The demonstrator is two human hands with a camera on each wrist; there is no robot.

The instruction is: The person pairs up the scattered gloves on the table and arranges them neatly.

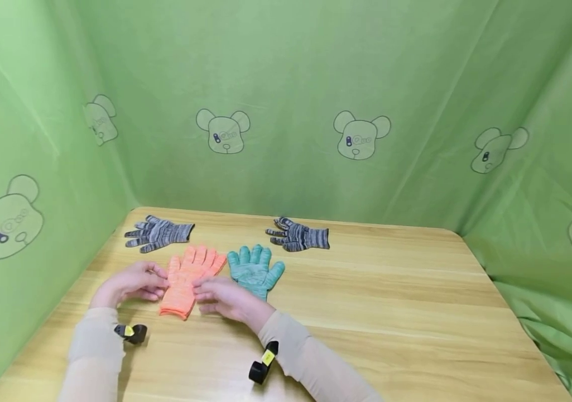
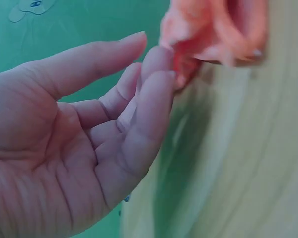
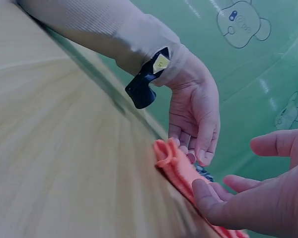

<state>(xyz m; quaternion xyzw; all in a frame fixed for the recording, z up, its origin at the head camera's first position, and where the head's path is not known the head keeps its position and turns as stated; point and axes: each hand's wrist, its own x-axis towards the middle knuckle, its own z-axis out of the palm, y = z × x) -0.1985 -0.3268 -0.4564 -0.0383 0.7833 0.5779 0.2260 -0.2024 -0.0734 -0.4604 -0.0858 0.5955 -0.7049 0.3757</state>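
Observation:
An orange knit glove lies on the wooden table between the two hands, its fingers toward the back and its cuff toward the front. At its left edge is the left hand; in the left wrist view the fingertips meet the orange fabric, loosely bent, with the thumb apart from them. Over the glove's right edge reach the fingertips of the right hand. The right wrist view shows that thumb and fingers spread, with nothing pinched. A green glove lies just right of the orange one, its cuff partly hidden behind the right hand.
Two grey-and-black striped gloves lie farther back, one left and one right, cuffs pointing right. Green curtains with bear-head prints stand behind and beside the wooden table. Each wrist wears a black camera mount.

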